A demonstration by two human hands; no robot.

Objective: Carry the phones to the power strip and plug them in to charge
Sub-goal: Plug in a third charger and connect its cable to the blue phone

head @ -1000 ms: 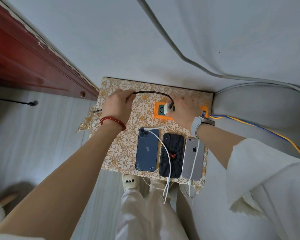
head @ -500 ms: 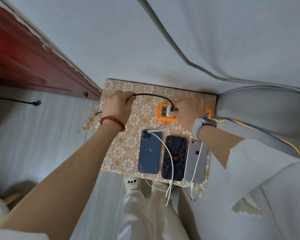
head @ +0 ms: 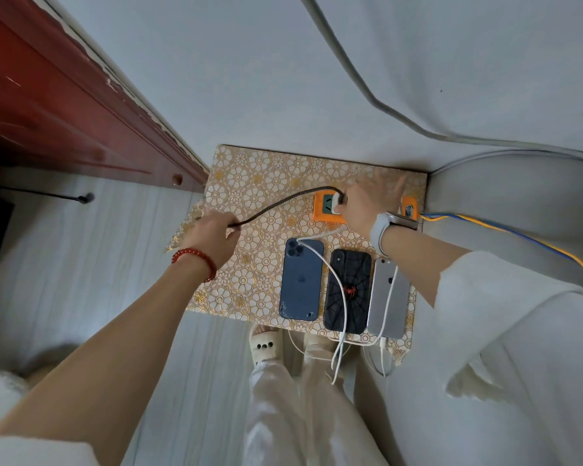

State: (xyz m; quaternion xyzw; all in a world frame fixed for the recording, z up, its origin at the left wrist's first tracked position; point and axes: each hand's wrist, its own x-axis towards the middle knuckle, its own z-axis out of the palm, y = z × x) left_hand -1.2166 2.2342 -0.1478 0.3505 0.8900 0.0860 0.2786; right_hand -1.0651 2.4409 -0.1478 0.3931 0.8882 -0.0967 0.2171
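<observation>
Currently the right hand (head: 367, 205) sits on the orange strip (head: 322, 213) at the table's (head: 249, 176) 12 o'clock edge, fingers around a white charger (head: 338, 206) at a socket; how tight the hold is, I cannot tell. Left hand (head: 212, 237) is curled round a black cable (head: 283, 203) that arcs from the charger toward 8 o'clock. Key relation: the cable's free end lies at the left hand, and the blue phone (head: 300, 280) lies at its 4 o'clock, long axis 12 to 6, port at 6. Left hand is nearer. Count: three phones side by side, blue, black (head: 349, 290), silver (head: 389, 297); two white cables (head: 340, 297) over black and silver; one black cable; one strip.
</observation>
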